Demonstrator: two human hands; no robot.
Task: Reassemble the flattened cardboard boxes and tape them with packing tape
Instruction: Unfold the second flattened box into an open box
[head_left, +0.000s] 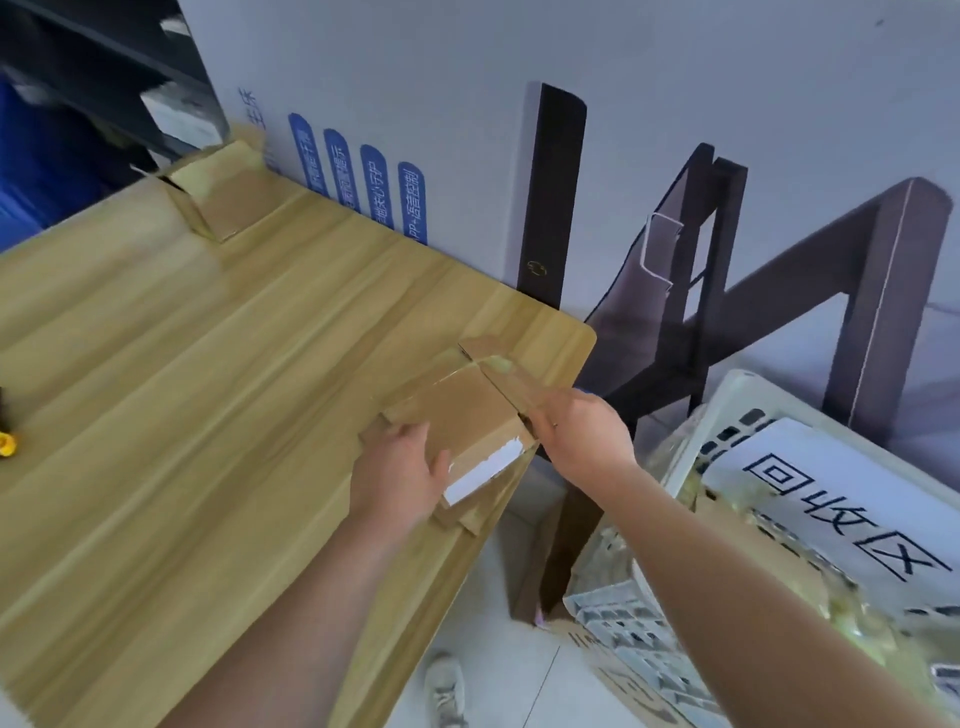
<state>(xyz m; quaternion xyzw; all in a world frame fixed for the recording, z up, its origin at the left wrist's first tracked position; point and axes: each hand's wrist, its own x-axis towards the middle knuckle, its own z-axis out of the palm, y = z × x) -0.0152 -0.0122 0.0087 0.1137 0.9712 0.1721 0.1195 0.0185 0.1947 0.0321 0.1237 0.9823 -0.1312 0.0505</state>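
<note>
Pale wood-grain tabletop (208, 389) fills the left of the view, with a tall printed carton (415, 78) standing behind it and a white basket (727, 395) on the floor to the right. The flattened cardboard box (457, 410) lies at the tabletop's near right corner, its end overhanging the edge. The right hand (582, 436) grips its right side, fingers curled round the cardboard. The left hand (400, 473) lies over the near left end with the thumb across the top (the blur hides whether its fingers hook the edge).

The step looks like opening the flat box into a tube. It should go best by drawing the box fully onto the tabletop, pinning one panel and pushing the opposite creases apart squarely. A second cardboard box (223, 192) sits at the far corner.
</note>
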